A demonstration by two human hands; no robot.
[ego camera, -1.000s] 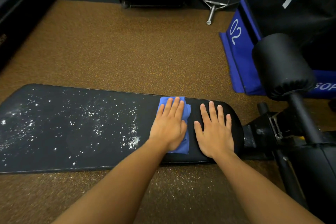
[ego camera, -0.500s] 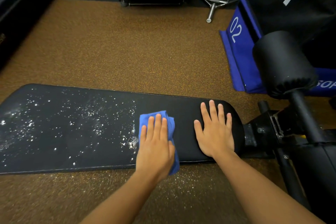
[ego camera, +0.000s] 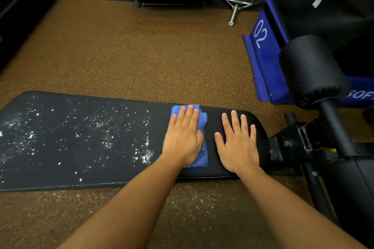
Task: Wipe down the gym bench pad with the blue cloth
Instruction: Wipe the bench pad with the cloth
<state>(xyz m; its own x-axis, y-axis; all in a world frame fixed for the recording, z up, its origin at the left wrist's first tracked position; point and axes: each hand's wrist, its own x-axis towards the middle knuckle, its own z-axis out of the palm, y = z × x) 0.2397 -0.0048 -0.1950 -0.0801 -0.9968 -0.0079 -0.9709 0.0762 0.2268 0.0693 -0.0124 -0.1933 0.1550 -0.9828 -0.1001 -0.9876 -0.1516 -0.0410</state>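
Note:
A long black bench pad (ego camera: 60,157) lies across the view, its left two thirds speckled with white powder. The right end looks clean. My left hand (ego camera: 184,137) presses flat on a folded blue cloth (ego camera: 202,121) near the pad's far edge, fingers straight. The cloth shows past my fingertips and beside my palm. My right hand (ego camera: 237,143) rests flat on the bare pad just right of the cloth, fingers spread.
The bench's black metal frame (ego camera: 293,143) and a round black roller pad (ego camera: 311,70) stand at the right. A blue box marked 02 (ego camera: 263,46) sits behind. A chrome cable handle (ego camera: 236,0) lies on the speckled brown floor (ego camera: 141,56). White dust is scattered on the floor below the pad.
My left hand slid the cloth from the pad's near edge back up toward the far edge and a little right. My right hand stayed put.

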